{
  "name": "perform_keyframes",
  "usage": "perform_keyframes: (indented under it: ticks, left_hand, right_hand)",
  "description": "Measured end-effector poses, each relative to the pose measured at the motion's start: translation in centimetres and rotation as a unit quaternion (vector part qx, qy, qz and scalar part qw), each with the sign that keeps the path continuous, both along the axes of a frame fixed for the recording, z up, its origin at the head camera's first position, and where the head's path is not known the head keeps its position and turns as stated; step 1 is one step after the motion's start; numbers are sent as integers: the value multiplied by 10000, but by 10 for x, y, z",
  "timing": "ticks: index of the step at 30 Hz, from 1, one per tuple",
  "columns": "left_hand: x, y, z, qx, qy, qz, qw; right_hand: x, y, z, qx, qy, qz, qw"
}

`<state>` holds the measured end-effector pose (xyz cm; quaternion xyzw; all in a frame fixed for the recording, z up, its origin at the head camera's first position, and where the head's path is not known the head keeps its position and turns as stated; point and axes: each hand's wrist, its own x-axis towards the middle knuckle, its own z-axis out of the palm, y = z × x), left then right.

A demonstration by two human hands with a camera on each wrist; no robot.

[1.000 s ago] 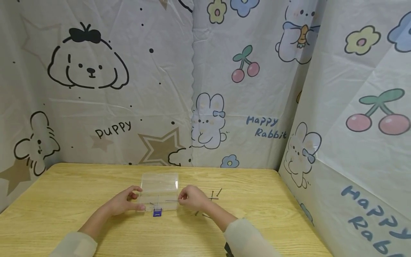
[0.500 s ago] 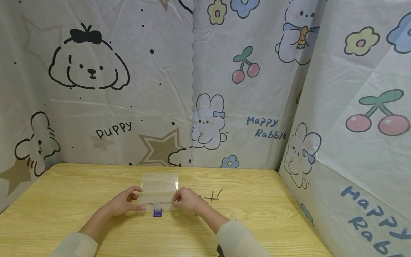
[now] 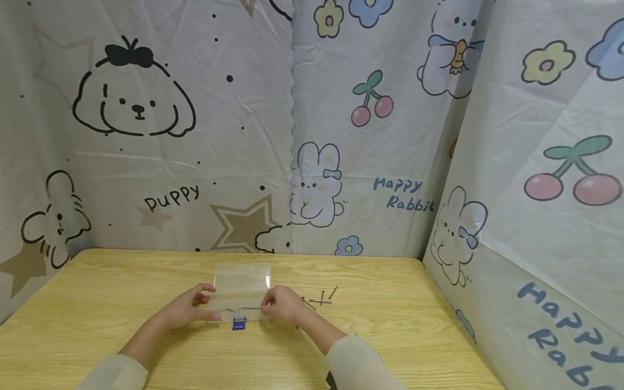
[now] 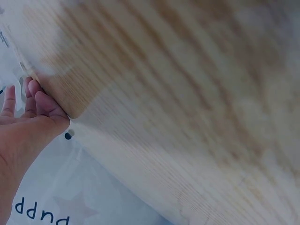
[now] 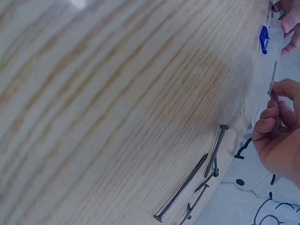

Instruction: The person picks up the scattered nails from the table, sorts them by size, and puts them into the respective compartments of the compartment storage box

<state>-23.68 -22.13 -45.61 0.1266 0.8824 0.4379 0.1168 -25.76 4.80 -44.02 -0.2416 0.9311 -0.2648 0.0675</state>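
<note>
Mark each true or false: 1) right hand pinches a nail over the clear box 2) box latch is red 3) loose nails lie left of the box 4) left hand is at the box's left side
1) True: the right hand pinches a nail over the clear box.
2) False: the latch is blue.
3) False: the loose nails lie right of the box.
4) True: the left hand holds the box's left side.
</note>
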Motion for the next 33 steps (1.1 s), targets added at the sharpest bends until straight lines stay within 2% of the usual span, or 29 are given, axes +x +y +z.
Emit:
perform_keyframes:
  ticks: [5,11,17,33]
  left_hand:
    - [1,-1,-1,18,-19,12,10000]
    - [3,0,-2,25,-106,21,9999]
    - [4,0,-1,7,-144,60,9999]
    - [1,2,2,21,-190,95,9998]
  right_hand:
    - [0,-1,-1,-85,-91,2,9999]
    - [2,0,-3,-235,-266,-189,9992]
    - [3,6,3,-262,-110,-131,9995]
    - [6,53,7,-198,-44,-38,9998]
